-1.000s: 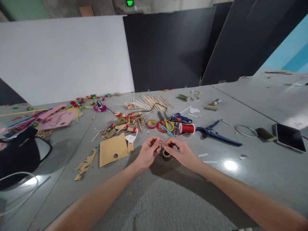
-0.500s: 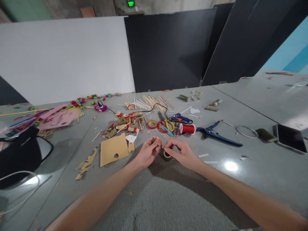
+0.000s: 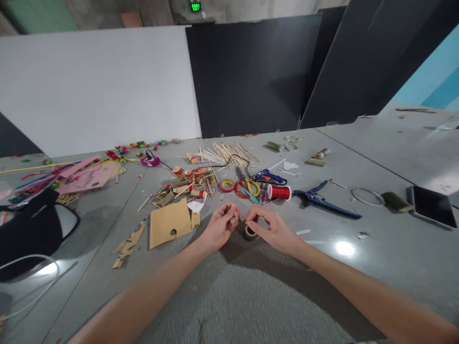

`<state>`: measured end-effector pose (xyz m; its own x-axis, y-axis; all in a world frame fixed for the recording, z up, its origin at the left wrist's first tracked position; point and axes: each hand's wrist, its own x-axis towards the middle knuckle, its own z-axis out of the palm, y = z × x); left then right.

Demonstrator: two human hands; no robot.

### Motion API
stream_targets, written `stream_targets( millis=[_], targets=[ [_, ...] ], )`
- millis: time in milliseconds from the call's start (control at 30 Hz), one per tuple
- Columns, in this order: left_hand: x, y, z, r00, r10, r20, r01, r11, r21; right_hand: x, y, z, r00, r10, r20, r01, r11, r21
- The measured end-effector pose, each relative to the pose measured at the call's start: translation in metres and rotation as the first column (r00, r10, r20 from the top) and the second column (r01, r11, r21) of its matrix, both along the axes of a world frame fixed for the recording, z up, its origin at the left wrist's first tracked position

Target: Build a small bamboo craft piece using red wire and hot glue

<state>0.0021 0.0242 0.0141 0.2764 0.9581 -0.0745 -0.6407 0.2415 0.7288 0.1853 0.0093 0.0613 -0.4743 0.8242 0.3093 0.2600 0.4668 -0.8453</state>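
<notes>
Between my two hands runs a thin red cord [image 3: 241,216]. My left hand [image 3: 223,225] is closed, its thumb and fingers pinching one part of the cord. The other end is pinched by the thumb and forefinger of my right hand [image 3: 269,228]. Below the right fingertips a short, hollow, dark green bamboo ring [image 3: 249,233] rests on the floor. Just beyond the hands lie a spool of red cord [image 3: 280,192], red-and-yellow scissors [image 3: 242,188] and a roll of tape [image 3: 227,185].
Left of the hands are a piece of cardboard [image 3: 170,223] and a pile of bamboo pieces [image 3: 186,179]. Bamboo sticks [image 3: 229,153] lie further back. To the right are a blue glue gun [image 3: 270,177], a blue-handled cutter [image 3: 326,203] and a tablet [image 3: 432,205]. Boards [image 3: 251,76] stand behind.
Both hands stay almost in place, still holding the red cord. The fingertips shift very slightly, and the cord between them looks a little straighter.
</notes>
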Motion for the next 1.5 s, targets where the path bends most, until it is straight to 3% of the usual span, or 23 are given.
stream_targets(
  millis=[333,600,1000,1500],
  targets=[
    [0.004,-0.006,0.001,0.992,0.031,-0.119,-0.021,0.997,0.078,-0.001,-0.002,0.001,0.999,-0.045,0.015,0.045,0.999,-0.025],
    [0.008,-0.011,0.001,0.97,0.078,-0.232,-0.046,0.989,0.14,-0.009,-0.006,-0.002,0.976,-0.211,0.059,0.21,0.978,0.009],
    [0.009,-0.015,0.0,0.95,0.093,-0.299,-0.033,0.979,0.201,-0.01,-0.01,0.0,0.97,-0.235,0.059,0.233,0.972,0.029],
    [0.007,-0.015,0.0,0.938,0.097,-0.334,-0.012,0.969,0.247,-0.006,-0.01,0.005,0.987,-0.157,0.019,0.158,0.986,-0.046]
  ],
)
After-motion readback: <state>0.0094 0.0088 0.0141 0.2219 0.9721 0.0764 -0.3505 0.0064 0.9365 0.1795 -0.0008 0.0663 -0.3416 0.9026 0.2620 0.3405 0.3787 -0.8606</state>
